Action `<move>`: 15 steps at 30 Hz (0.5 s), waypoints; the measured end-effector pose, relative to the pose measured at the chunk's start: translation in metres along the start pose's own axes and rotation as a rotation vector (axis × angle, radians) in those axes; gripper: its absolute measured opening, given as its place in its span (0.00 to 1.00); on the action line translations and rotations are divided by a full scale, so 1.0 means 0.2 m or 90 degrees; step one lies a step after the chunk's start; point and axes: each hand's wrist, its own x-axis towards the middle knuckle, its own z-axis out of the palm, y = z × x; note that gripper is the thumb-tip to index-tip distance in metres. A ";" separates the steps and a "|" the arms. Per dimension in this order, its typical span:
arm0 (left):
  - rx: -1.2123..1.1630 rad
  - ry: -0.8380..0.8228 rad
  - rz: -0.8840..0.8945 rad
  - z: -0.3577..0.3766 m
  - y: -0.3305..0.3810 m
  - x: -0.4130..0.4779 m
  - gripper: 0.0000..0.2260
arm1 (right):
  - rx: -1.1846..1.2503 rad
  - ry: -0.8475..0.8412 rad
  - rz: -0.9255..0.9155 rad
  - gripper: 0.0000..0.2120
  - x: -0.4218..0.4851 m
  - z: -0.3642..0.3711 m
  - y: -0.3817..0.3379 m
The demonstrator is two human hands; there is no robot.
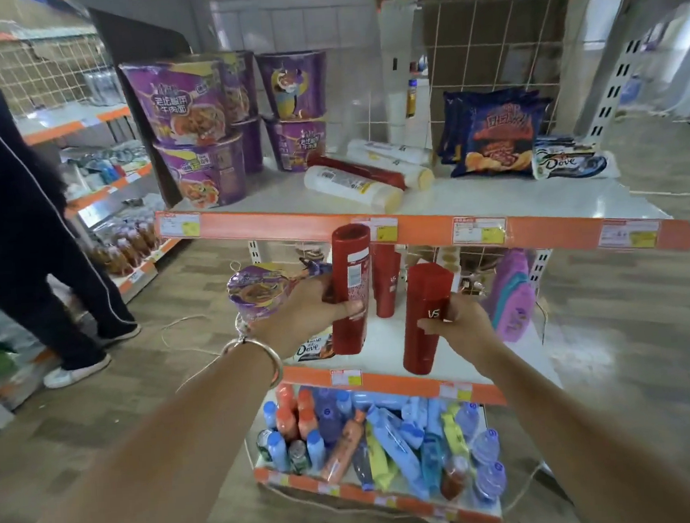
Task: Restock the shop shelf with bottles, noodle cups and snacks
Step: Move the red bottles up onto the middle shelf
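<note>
Silver bangle (276, 360) on left wrist

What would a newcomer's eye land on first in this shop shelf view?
Front and centre, the left hand grips a tall red bottle and the right hand grips a VS-marked red bottle, before the middle shelf. Purple noodle cups stack at the left end of the top shelf; blue bottles lie jumbled on the bottom shelf.

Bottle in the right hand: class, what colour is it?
Red, with white letters. The bottle in the right hand shows best in the head view.
</note>
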 end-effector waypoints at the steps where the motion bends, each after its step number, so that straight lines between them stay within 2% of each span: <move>1: -0.005 0.000 0.011 0.02 -0.04 0.04 0.18 | 0.013 0.007 -0.002 0.12 0.05 0.03 0.04; 6: -0.041 0.036 0.062 0.13 -0.35 0.31 0.16 | 0.022 0.012 -0.093 0.26 0.43 0.23 0.25; 9: -0.030 0.058 0.090 0.21 -0.57 0.47 0.17 | 0.030 0.022 -0.142 0.26 0.64 0.34 0.42; 15: -0.055 0.079 0.159 0.40 -0.94 0.67 0.15 | 0.072 0.037 -0.196 0.24 0.76 0.49 0.66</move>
